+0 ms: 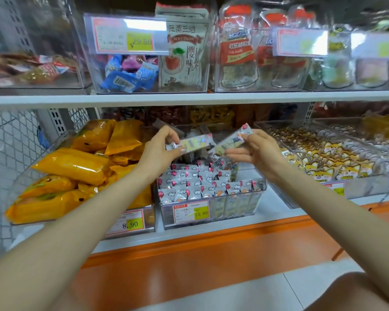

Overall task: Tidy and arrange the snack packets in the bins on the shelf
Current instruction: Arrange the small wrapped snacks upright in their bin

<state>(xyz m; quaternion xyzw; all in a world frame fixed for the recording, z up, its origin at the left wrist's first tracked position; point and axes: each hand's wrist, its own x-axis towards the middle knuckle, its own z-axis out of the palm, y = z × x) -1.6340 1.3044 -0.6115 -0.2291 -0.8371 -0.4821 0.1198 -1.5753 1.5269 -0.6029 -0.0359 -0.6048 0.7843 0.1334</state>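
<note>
White shop shelf (189,234): my left hand (161,151) pinches a small silver printed snack packet (194,143) and my right hand (258,151) pinches a second silver packet (230,141), both above the clear plastic bin (231,207) at the shelf's front edge.

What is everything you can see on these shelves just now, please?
Left long foil snack packet: one, silver printed, above the clear plastic middle bin.
Right long foil snack packet: one, silver printed, beside it.
Small upright packets: many, silver and red, in the middle bin.
Glossy pillow packets: many, yellow, left bin.
Fox-printed packets: many, yellow-white, right bin.
Wrapped sweets: several, blue, upper bin.
Left hand: one, pinches left packet.
Right hand: one, pinches right packet.
</note>
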